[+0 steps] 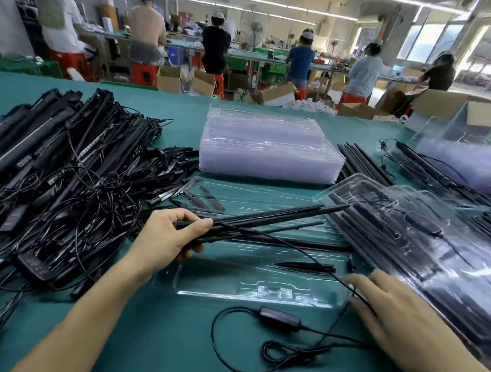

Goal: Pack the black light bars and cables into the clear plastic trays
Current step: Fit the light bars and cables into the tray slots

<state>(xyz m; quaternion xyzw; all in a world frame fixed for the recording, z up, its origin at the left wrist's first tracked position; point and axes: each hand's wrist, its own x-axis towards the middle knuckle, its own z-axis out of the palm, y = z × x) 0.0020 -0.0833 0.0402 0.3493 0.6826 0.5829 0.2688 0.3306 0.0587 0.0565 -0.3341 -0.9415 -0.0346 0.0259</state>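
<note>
Gripping a bundle of black light bars [265, 217] over the open clear tray [262, 287] mid-tabletop, the left hand [166, 235] packs; the right hand [396, 313] lies flat, fingers straight, at its right end. Beyond, filled trays [419, 230] line the right edge and a big heap [56, 163] the left: much apparently remains.

The lower frame is spanned by a teal table surface [170, 345]. Across the upper frame, a long workbench [244, 54] is set, at which persons [215, 48] are seated on red stools [143, 74], seen from behind. Open cardboard boxes [170, 80] are placed on the floor beside them. Tube lights [339, 17] are mounted at upper centre; bright windows [430, 39] are located at upper right.
</note>
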